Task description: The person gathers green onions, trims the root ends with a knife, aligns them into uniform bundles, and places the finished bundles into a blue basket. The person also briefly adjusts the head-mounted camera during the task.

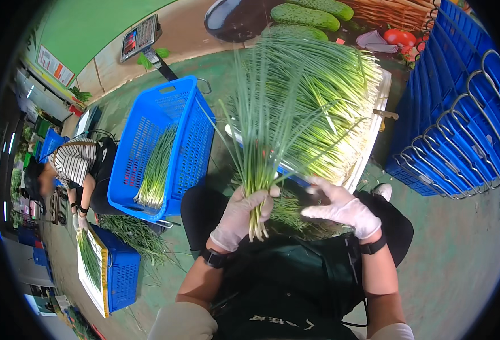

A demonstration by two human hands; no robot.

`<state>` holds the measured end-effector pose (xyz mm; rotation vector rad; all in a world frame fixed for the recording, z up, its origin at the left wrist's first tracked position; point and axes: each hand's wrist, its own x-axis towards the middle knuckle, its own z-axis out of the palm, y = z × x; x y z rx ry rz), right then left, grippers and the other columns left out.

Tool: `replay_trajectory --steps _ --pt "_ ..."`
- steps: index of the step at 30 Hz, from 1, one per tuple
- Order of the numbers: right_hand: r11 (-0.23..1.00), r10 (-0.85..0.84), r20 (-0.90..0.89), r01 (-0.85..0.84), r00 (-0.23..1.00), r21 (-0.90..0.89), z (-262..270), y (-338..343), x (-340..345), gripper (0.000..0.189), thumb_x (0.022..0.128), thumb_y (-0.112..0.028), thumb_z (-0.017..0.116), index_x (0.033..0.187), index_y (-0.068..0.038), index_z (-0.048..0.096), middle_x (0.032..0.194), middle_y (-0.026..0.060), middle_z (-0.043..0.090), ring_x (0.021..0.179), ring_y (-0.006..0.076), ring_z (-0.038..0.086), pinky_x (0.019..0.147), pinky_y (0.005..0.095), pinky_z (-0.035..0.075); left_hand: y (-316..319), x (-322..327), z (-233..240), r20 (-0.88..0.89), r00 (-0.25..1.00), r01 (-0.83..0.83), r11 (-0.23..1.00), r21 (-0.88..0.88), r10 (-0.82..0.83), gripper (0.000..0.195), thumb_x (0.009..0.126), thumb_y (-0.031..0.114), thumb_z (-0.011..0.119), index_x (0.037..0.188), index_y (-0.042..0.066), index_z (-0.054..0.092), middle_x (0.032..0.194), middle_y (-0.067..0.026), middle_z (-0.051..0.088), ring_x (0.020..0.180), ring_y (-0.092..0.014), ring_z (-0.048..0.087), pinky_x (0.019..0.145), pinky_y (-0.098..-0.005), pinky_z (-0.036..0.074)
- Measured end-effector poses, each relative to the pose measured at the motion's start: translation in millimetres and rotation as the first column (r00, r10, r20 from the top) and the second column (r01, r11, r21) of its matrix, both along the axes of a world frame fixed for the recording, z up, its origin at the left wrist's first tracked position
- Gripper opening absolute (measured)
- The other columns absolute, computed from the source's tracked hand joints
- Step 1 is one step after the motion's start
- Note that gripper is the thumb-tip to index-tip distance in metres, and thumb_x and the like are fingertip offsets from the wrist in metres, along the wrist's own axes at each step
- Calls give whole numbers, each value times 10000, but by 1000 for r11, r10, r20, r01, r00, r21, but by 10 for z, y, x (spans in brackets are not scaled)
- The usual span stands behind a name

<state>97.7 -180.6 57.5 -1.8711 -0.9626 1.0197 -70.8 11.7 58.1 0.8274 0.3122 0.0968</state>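
Observation:
My left hand (pixel 245 216), in a pale thin glove, grips a bunch of green onions (pixel 256 170) low on the stems, white ends down and leaves fanned upward. To its right my right hand (pixel 339 206), gloved too, is spread with its fingers apart and holds nothing. Beyond both hands a large heap of green onions (pixel 313 93) lies on a white board (pixel 381 100), white ends towards the right. Loose green leaves (pixel 292 212) lie low between my legs, partly hidden by the hands. A blue plastic basket (pixel 182 157) at the left holds another laid bunch (pixel 158 170).
A stack of blue baskets with metal handles (pixel 454 114) stands at the right. A scale (pixel 139 38) stands by the wall. At the left a co-worker (pixel 77 161) bends over a white board (pixel 90 272) on a blue crate (pixel 122 272), beside trimmed leaves (pixel 139 238).

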Motion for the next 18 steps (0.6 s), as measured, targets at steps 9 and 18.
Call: replay_trajectory --steps 9,18 --pt "732 216 -832 480 511 484 -39 458 -419 651 874 -49 643 1438 -23 317 1264 128 570 1183 219 552 1025 343 419 -289 -150 -45 -177 982 169 117 979 59 422 898 169 634 1263 35 468 947 -136 637 811 -260 643 729 -346 506" --pt "716 188 -859 533 475 452 70 564 -501 116 931 -137 577 981 -34 556 964 84 639 979 253 649 963 386 471 -284 -278 183 -200 980 193 266 945 -1 470 910 240 589 1289 14 427 1077 -258 589 1025 -446 564 868 -448 476"
